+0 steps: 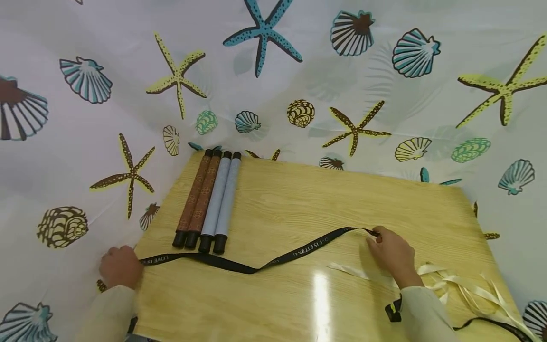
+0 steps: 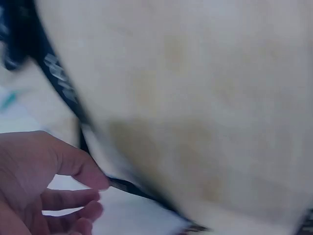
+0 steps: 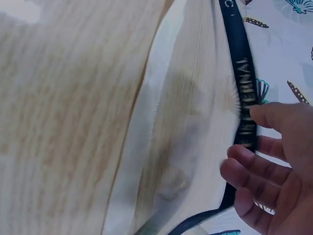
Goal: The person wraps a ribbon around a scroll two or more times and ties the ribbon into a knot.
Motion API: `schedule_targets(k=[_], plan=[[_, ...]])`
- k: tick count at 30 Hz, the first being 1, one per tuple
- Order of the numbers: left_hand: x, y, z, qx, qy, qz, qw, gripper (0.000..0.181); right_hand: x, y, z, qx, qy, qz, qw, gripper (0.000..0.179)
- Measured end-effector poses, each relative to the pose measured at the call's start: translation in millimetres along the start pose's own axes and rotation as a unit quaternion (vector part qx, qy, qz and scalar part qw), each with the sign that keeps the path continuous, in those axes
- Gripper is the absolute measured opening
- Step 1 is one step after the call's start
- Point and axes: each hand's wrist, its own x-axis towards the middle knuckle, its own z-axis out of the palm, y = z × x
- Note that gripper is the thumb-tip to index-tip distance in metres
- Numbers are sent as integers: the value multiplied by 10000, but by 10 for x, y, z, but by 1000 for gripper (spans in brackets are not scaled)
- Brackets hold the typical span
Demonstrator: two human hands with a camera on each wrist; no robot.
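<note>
A long black ribbon with pale lettering stretches across the wooden table between both hands, sagging toward the front in the middle. At the table's left edge my left hand holds one end; in the left wrist view the ribbon runs to the thumb and fingertips. My right hand pinches the ribbon at right of centre, raised a little over the table. The right wrist view shows the thumb and fingers on the lettered ribbon, with the other fingers loosely bent.
Two brown patterned rolls and two grey-blue rolls, all black-capped, lie side by side at the table's back left. Cream ribbons lie tangled at the right. A small black object sits by the right sleeve. Shell-patterned cloth surrounds the table.
</note>
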Motion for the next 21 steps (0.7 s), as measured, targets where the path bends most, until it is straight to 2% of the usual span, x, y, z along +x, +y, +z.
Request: schedule_targets(k=[3, 7, 10, 12, 15, 21], plan=[[71, 452, -76, -173, 416, 537, 9975, 35, -83, 96, -37, 84, -299, -23, 9995, 55], [184, 1134, -142, -398, 684, 1237, 9892, 44, -247, 216, -39, 239, -232, -117, 9994, 55], [247, 1545, -139, -471, 461, 1500, 9865, 57, -378, 274, -28, 202, -166, -266, 9993, 48], [292, 1700, -110, -493, 108, 1445, 9882, 66, -453, 293, -24, 156, -197, -359, 9990, 43], [359, 1818, -51, -387, -307, 1198, 9916, 79, -577, 344, -50, 147, -398, -390, 9983, 35], [459, 2018, 36, -416, -286, 947, 9942, 86, -881, 715, -244, 202, -951, 112, 9952, 29]])
